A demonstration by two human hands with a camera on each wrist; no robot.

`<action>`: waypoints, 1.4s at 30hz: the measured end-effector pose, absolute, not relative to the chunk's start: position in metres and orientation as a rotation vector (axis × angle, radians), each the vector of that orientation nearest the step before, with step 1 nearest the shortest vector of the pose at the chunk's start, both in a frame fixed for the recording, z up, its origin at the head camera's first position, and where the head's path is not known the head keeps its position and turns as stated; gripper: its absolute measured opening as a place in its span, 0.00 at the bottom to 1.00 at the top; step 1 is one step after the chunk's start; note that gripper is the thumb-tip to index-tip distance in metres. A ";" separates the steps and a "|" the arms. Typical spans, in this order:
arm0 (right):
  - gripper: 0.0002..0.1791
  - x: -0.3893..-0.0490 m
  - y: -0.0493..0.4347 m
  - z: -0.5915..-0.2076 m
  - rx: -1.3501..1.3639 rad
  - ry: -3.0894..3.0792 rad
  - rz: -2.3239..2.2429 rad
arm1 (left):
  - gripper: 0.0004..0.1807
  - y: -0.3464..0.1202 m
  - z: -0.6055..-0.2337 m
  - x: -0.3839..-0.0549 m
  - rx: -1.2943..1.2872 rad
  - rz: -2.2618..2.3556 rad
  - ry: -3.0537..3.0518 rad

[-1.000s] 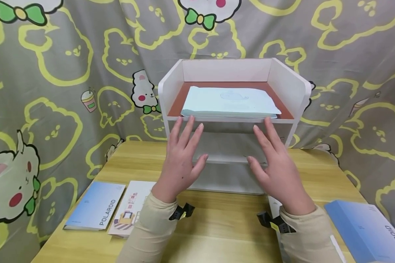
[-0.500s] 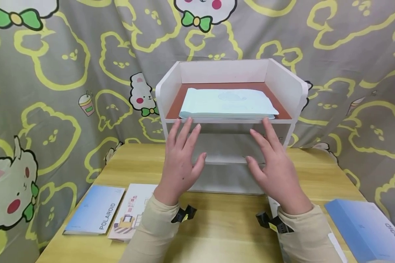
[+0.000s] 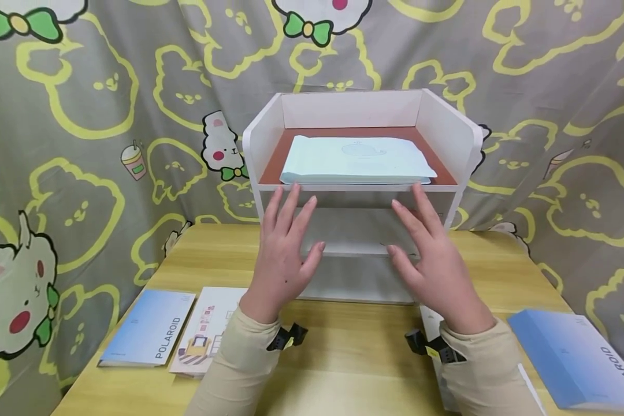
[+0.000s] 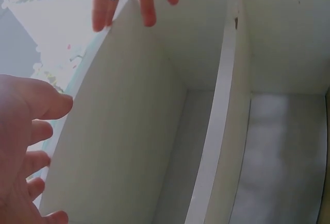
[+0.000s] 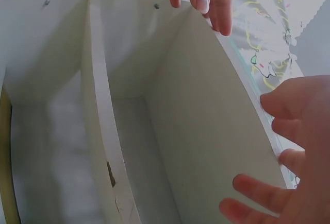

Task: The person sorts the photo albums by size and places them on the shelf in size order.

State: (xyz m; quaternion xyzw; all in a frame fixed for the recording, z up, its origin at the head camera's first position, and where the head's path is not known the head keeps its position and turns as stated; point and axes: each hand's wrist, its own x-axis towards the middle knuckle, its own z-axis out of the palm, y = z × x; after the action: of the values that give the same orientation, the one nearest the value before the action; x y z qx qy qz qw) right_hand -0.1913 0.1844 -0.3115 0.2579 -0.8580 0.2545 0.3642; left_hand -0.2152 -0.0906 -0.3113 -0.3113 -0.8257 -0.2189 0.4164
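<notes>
Bear-patterned grey curtain (image 3: 151,34) encloses a wood-grain table (image 3: 353,358), on which stands a white tiered desk shelf (image 3: 351,112), as seen by an onlooker in the room. Its raised sides and back frame a brown top board; on this lies a pale blue-green packet (image 3: 343,159) bearing a small whale drawing, flat, with its long side just beside the front lip. Left hand (image 3: 281,254) and right hand (image 3: 437,260) stand before the shelf, one toward each end of the packet. Their fingers are extended and spread, thumbs apart, and neither hand grasps anything. The fingertips reach the front lip; whether they touch the packet's edge or only the board cannot be told. Over the last second almost nothing changes: packet and hands keep their places relative to the shelf, and only the head view drifts slightly. Such stillness suggests a pause, with the packet already lying within the top tier. On the table, a blue POLAROID album (image 3: 148,327) and a booklet with a yellow digger (image 3: 205,332) lie at left, a thicker blue POLAROID volume (image 3: 577,358) at right.
</notes>
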 end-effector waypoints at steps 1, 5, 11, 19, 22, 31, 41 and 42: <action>0.41 -0.191 0.186 -0.312 0.667 -2.210 0.664 | 0.41 -0.090 -0.312 -0.215 -0.786 -0.549 -2.079; 0.43 -0.187 0.192 -0.314 0.674 -2.247 0.683 | 0.41 -0.089 -0.314 -0.214 -0.793 -0.537 -2.110; 0.43 -0.180 0.200 -0.332 0.745 -2.384 0.772 | 0.42 -0.091 -0.321 -0.206 -0.814 -0.501 -2.211; 0.38 -0.168 0.202 -0.360 0.785 -2.597 0.966 | 0.44 -0.106 -0.336 -0.185 -0.916 -0.404 -2.408; 0.37 -0.162 0.202 -0.368 0.771 -2.623 1.024 | 0.44 -0.114 -0.344 -0.173 -0.944 -0.348 -2.517; 0.46 -0.158 0.193 -0.404 0.819 -2.921 0.991 | 0.43 -0.148 -0.358 -0.164 -0.872 -0.167 -2.871; 0.47 -0.159 0.188 -0.427 0.874 -3.097 0.913 | 0.47 -0.210 -0.381 -0.176 -0.546 -0.124 -3.282; 0.46 -0.159 0.188 -0.428 0.880 -3.097 0.908 | 0.48 -0.216 -0.383 -0.177 -0.499 -0.138 -3.314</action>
State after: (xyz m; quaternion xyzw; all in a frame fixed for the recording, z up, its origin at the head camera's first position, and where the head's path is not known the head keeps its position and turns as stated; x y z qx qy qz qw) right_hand -0.1594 0.1876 -0.4277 0.2616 -0.9211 0.2700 -0.1015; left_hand -0.1770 -0.2162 -0.3826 -0.1479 -0.9824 -0.0410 -0.1060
